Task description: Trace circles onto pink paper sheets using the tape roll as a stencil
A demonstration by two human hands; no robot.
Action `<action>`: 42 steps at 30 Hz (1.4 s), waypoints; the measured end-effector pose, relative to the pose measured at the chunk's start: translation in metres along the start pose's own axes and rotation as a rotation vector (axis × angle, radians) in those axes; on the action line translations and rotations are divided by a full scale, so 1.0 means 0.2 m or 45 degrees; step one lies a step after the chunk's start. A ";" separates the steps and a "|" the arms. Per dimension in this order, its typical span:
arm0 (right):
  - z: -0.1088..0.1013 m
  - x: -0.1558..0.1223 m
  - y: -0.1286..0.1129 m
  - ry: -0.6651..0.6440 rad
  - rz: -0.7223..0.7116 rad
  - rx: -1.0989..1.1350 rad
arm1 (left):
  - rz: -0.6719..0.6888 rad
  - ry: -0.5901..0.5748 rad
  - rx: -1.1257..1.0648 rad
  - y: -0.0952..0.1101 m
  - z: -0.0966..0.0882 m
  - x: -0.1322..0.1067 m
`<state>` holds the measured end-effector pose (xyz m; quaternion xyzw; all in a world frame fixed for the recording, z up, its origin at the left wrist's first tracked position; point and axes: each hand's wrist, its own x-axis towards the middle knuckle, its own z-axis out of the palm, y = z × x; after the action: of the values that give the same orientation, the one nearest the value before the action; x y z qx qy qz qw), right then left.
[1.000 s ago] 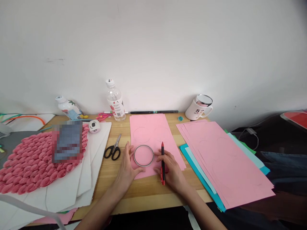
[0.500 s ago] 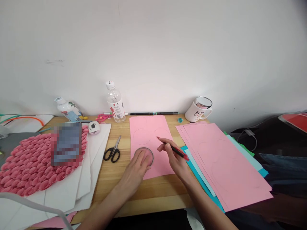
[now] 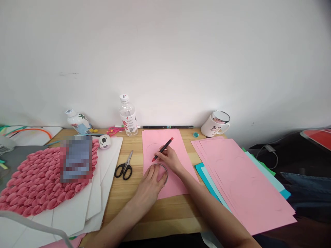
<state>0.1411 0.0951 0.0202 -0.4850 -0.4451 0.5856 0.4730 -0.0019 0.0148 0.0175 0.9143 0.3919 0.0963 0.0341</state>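
My left hand (image 3: 152, 182) presses a clear round disc (image 3: 162, 169) with a dark rim flat onto a pink paper sheet (image 3: 176, 187), its fingers and thumb spread over the disc. In my right hand (image 3: 169, 159) is a black pen with red ends (image 3: 163, 148), held slanted, its red tip just above the disc's far edge. I cannot tell whether that tip touches the paper. Faint drawn circle outlines show on the sheet beyond the disc, partly covered by my right hand. Black-handled scissors (image 3: 124, 168) lie left of the sheet.
On the right are stacked pink sheets (image 3: 248, 186) over blue and green ones. A mug (image 3: 214, 124), a bottle (image 3: 129, 119) and black pens (image 3: 168, 127) line the wall. To the left, pink paper rosettes (image 3: 38, 182) and a blurred phone (image 3: 77, 160) rest on white boards.
My right hand has moved left, bringing the pen to the disc's far edge, and the pen now slants the other way. My left hand remains on the disc. The view has shifted slightly.
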 end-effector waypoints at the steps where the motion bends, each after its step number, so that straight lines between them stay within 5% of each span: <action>1: 0.01 0.00 0.00 -0.004 -0.021 -0.046 | 0.007 -0.005 0.018 0.00 0.00 0.00; 19: 0.05 0.03 0.00 -0.369 -0.074 -0.296 | 0.052 -0.128 0.182 0.00 0.04 0.00; 30: -0.08 0.03 -0.01 -0.160 -0.090 -0.413 | -0.008 -0.199 0.109 0.01 -0.05 0.03; 42: -0.22 -0.12 0.04 0.140 -0.096 -0.377 | -0.053 -0.304 -0.090 0.04 -0.23 0.08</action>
<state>0.1852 0.0722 0.0102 -0.5636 -0.5179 0.4680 0.4416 0.0046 0.0208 0.0652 0.9092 0.4004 -0.0001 0.1147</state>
